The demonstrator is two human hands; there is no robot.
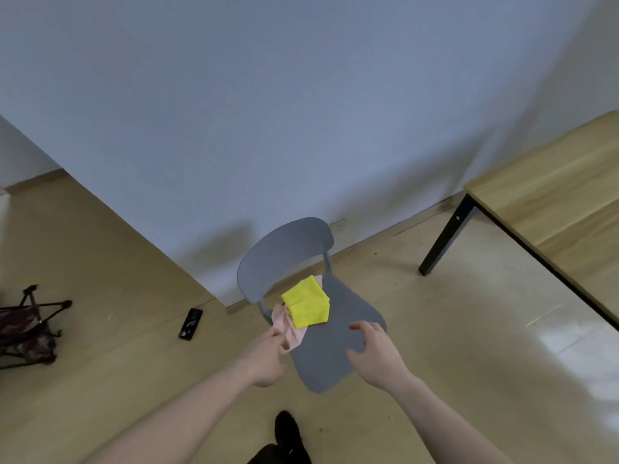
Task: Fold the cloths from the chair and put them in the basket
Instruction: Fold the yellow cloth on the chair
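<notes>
A grey chair [335, 360] stands on the floor in front of me. On its seat lies a folded yellow cloth [307, 307], resting on top of a crumpled pink cloth [288, 328]. My left hand [268, 358] pinches the near edge of the pink cloth at the seat's left side. My right hand [376, 354] hovers over the seat's right half, fingers spread, holding nothing. A dark fabric basket on a folding frame [28, 326] sits on the floor at the far left.
A black phone-like device [191, 323] lies on the floor left of the chair. A wooden table with black legs [552, 209] fills the right side. The wall runs close behind the chair. My dark-slippered foot [288, 433] is below the seat.
</notes>
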